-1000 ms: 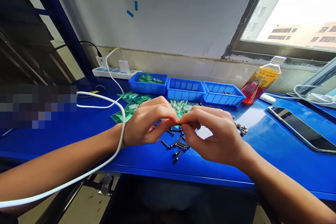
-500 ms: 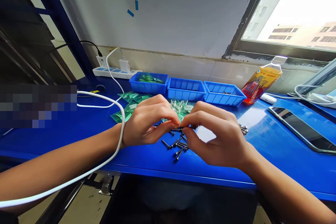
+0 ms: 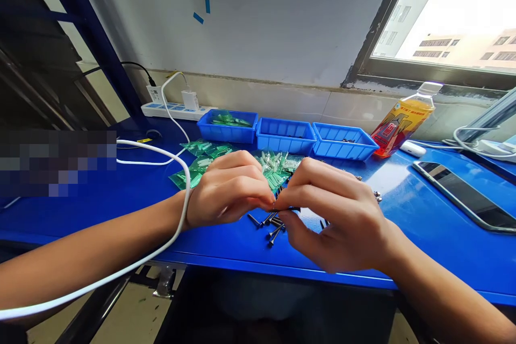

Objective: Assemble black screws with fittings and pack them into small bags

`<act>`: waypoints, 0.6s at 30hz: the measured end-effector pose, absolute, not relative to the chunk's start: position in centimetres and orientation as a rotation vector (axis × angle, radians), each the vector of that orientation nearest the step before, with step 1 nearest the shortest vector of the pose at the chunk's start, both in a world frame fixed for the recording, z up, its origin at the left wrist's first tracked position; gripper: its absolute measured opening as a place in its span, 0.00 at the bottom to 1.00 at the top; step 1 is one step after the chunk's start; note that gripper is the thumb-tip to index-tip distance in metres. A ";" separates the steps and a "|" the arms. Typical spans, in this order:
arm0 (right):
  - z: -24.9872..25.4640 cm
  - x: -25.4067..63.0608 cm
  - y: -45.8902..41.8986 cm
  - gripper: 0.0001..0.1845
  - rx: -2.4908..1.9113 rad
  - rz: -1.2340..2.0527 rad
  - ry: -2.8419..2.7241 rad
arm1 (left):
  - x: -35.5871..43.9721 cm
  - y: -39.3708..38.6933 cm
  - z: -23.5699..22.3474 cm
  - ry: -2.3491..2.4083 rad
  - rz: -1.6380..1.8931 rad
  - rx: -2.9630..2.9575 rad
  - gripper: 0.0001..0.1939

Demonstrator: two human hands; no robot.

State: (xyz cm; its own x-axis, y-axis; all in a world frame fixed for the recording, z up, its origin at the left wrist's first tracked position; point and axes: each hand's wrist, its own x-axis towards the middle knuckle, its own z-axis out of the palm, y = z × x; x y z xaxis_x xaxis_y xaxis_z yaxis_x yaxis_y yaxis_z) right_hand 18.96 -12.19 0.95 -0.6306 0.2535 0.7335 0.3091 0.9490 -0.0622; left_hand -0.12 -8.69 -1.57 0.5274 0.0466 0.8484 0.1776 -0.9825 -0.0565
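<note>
A dark screw (image 3: 293, 209) lies level between the thumb and fingers of my right hand (image 3: 342, 212), which is closed in a pinch. My left hand (image 3: 231, 188) is closed too, its fingertips meeting the screw's left end; whatever they grip there is too small to make out. Just below and behind the fingertips, loose dark screws (image 3: 275, 230) are scattered on the blue table (image 3: 226, 247). Green packets (image 3: 193, 174) with pale plastic pieces in them lie behind my hands. Small shiny metal parts (image 3: 377, 196) show past my right hand.
Three blue bins (image 3: 286, 137) stand in a row along the wall. A drink bottle (image 3: 405, 121) and a phone (image 3: 470, 196) are at the right. One white cable (image 3: 188, 183) crosses over my left forearm. Behind it sits a power strip (image 3: 177, 112).
Both hands have come slightly lower and nearer the table's front edge, the screw with them. My right hand has turned a little, and the pinch is kept.
</note>
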 end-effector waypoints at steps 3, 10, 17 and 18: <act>1.0 19.1 -12.5 0.08 -0.361 -0.111 -2.320 | -0.1 -8.6 -1.8 -0.190 -1.487 -2.600 0.04; 1.1 19.1 -13.0 0.10 -0.336 -0.120 -2.362 | 0.0 -8.5 -1.9 -0.180 -1.484 -2.585 0.07; 0.9 19.4 -12.5 0.09 -0.343 -0.161 -2.359 | -0.1 -8.6 -1.8 -0.211 -1.482 -2.565 0.04; 0.8 19.5 -12.4 0.09 -0.346 -0.163 -2.353 | -0.1 -8.7 -1.8 -0.228 -1.474 -2.564 0.03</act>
State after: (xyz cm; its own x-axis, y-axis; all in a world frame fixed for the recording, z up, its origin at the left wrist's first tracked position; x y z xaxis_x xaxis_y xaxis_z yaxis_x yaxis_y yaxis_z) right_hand 19.49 -12.38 0.82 -0.6898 0.2003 0.6958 0.2943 0.9556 0.0167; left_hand -0.15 -8.68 -1.78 0.4982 0.0452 0.8659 0.2184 -0.9730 -0.0748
